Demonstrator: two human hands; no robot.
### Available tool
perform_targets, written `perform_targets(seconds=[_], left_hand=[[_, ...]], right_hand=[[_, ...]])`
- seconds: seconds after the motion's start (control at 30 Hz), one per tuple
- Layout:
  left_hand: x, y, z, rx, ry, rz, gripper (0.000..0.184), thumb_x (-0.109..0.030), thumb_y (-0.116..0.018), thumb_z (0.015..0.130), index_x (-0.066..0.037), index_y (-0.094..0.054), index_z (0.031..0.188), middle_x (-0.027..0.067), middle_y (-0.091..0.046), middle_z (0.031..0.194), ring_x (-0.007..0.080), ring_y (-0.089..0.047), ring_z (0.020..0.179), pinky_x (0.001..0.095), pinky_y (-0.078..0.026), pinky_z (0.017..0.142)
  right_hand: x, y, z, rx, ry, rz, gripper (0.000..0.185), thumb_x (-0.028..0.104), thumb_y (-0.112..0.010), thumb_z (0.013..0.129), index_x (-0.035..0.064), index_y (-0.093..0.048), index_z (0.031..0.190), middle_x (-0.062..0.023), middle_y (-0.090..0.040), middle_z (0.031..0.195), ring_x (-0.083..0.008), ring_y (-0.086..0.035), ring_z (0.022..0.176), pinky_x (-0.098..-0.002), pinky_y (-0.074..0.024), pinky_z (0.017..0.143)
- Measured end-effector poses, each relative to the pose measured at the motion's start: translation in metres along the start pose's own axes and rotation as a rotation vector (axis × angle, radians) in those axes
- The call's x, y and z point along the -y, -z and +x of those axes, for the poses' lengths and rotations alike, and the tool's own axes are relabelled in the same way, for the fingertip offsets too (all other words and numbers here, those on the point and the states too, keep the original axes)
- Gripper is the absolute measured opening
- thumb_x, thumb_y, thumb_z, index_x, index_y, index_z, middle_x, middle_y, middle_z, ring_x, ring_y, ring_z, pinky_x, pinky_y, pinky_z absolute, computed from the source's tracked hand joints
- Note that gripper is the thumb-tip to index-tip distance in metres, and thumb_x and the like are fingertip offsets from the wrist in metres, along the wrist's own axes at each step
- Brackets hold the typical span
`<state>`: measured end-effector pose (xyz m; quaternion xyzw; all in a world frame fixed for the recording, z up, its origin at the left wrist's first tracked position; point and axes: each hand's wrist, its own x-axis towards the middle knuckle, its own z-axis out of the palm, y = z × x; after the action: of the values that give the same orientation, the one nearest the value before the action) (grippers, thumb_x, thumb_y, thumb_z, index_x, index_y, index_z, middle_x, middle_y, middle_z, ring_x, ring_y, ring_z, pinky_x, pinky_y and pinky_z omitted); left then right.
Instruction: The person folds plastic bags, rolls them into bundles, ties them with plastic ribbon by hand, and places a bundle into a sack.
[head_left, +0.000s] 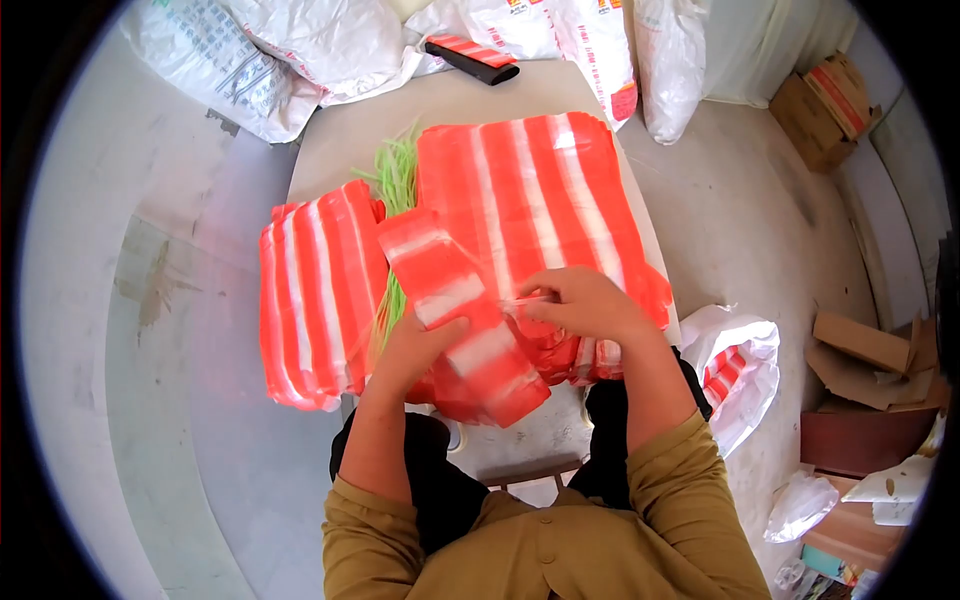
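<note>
My left hand (420,350) is closed around a folded red-and-white striped plastic strip (465,310), which slants across the front of the table. The fingers of my right hand (575,303) pinch at the strip's right edge; a thin pale piece shows at the fingertips. Behind my right hand lies a large stack of red-and-white striped plastic sheets (530,190). A smaller striped stack (315,295) is at the left. Between the two stacks lies a bundle of thin green strings (397,175), partly covered by the held strip.
A black object with a striped top (472,60) lies at the table's (340,140) far end. White sacks (330,45) stand behind it. An open white bag (735,370) holding striped plastic is on the floor at right, near cardboard boxes (865,345).
</note>
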<state>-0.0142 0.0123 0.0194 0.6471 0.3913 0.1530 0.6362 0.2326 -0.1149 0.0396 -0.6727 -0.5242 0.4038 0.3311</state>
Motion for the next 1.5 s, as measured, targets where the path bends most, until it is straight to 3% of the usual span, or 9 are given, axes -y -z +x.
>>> perform_targets(seconds=[0.13, 0.23, 0.53, 0.63, 0.73, 0.93, 1.03, 1.23, 1.5], left_hand=[[-0.031, 0.003, 0.004, -0.063, 0.189, 0.714, 0.064, -0.045, -0.078, 0.083, 0.001, -0.065, 0.126, 0.0186, -0.074, 0.109, 0.0314, -0.072, 0.098, 0.0406, -0.055, 0.085], [-0.013, -0.003, 0.01, -0.198, -0.072, 0.818, 0.066, -0.054, -0.079, 0.08, 0.001, -0.066, 0.115, 0.022, -0.073, 0.102, 0.0382, -0.071, 0.094, 0.0462, -0.055, 0.082], [-0.041, -0.031, 0.005, -0.351, -0.087, 0.919, 0.062, -0.043, -0.082, 0.081, 0.0, -0.058, 0.118, 0.022, -0.072, 0.098, 0.0406, -0.07, 0.094, 0.0502, -0.054, 0.079], [-0.017, -0.02, 0.013, -0.335, -0.227, 0.789, 0.043, -0.03, -0.078, 0.087, -0.002, -0.062, 0.116, 0.0225, -0.071, 0.094, 0.0407, -0.07, 0.088, 0.0478, -0.054, 0.076], [-0.009, -0.014, 0.013, -0.369, -0.229, 0.566, 0.024, -0.019, -0.071, 0.093, -0.005, -0.067, 0.112, 0.0134, -0.07, 0.085, 0.03, -0.068, 0.077, 0.0391, -0.054, 0.071], [-0.002, 0.024, 0.015, -0.279, -0.137, -0.252, 0.013, -0.014, -0.063, 0.102, -0.005, -0.07, 0.107, -0.006, -0.055, 0.075, 0.0033, -0.044, 0.062, 0.0223, -0.036, 0.056], [-0.005, 0.032, 0.009, -0.216, -0.225, -0.504, 0.011, -0.012, -0.062, 0.102, -0.005, -0.07, 0.105, -0.0064, -0.053, 0.074, 0.0026, -0.039, 0.06, 0.0214, -0.03, 0.055], [-0.002, 0.029, 0.007, -0.182, -0.281, -0.438, 0.008, -0.009, -0.065, 0.1, -0.005, -0.07, 0.104, -0.0062, -0.058, 0.077, 0.0033, -0.046, 0.064, 0.0207, -0.036, 0.058], [-0.013, 0.007, -0.009, -0.034, -0.372, -0.142, 0.006, -0.002, -0.068, 0.095, -0.002, -0.07, 0.101, -0.0008, -0.066, 0.087, 0.006, -0.06, 0.079, 0.0221, -0.047, 0.072]], right_hand=[[-0.007, 0.02, -0.007, 0.038, 0.066, 0.281, 0.022, 0.004, -0.065, 0.095, 0.0011, -0.068, 0.117, -0.0035, -0.069, 0.089, -0.0109, -0.066, 0.084, -0.0276, -0.0531, 0.076], [-0.007, 0.019, -0.01, 0.034, 0.211, 0.585, 0.019, -0.001, -0.062, 0.097, 0.0009, -0.068, 0.115, -0.0016, -0.067, 0.091, -0.0112, -0.066, 0.085, -0.0279, -0.0536, 0.077], [-0.001, 0.016, -0.009, -0.262, 0.351, 0.701, 0.014, 0.001, -0.06, 0.1, 0.0027, -0.068, 0.112, -0.0019, -0.065, 0.097, -0.0098, -0.063, 0.09, -0.0267, -0.0515, 0.081], [0.006, 0.007, -0.004, -0.396, 0.362, 0.449, 0.016, 0.0, -0.061, 0.098, 0.0041, -0.068, 0.113, -0.0027, -0.067, 0.095, -0.0153, -0.064, 0.09, -0.0303, -0.0516, 0.084], [0.012, 0.003, 0.002, -0.553, 0.587, -0.447, 0.023, -0.003, -0.063, 0.091, 0.0044, -0.068, 0.113, -0.0046, -0.069, 0.095, -0.0243, -0.064, 0.092, -0.0372, -0.051, 0.09], [-0.016, 0.001, 0.013, -0.653, 0.408, -0.83, 0.027, 0.006, -0.063, 0.085, 0.01, -0.072, 0.11, -0.0089, -0.069, 0.1, -0.0279, -0.062, 0.102, -0.0421, -0.0459, 0.1], [-0.011, 0.004, 0.009, -0.834, 0.352, -0.866, 0.019, 0.008, -0.063, 0.086, 0.0107, -0.074, 0.101, -0.0075, -0.069, 0.098, -0.0268, -0.062, 0.102, -0.0428, -0.0462, 0.098], [0.017, 0.0, 0.005, -0.664, 0.099, -0.776, 0.015, 0.009, -0.064, 0.089, 0.0091, -0.076, 0.098, -0.0113, -0.071, 0.102, -0.0307, -0.066, 0.097, -0.0459, -0.0482, 0.089], [0.022, -0.068, 0.031, -0.348, 0.639, 0.102, 0.027, 0.008, -0.069, 0.086, 0.0023, -0.07, 0.112, -0.0154, -0.069, 0.102, -0.0322, -0.066, 0.092, -0.0433, -0.0527, 0.076]])
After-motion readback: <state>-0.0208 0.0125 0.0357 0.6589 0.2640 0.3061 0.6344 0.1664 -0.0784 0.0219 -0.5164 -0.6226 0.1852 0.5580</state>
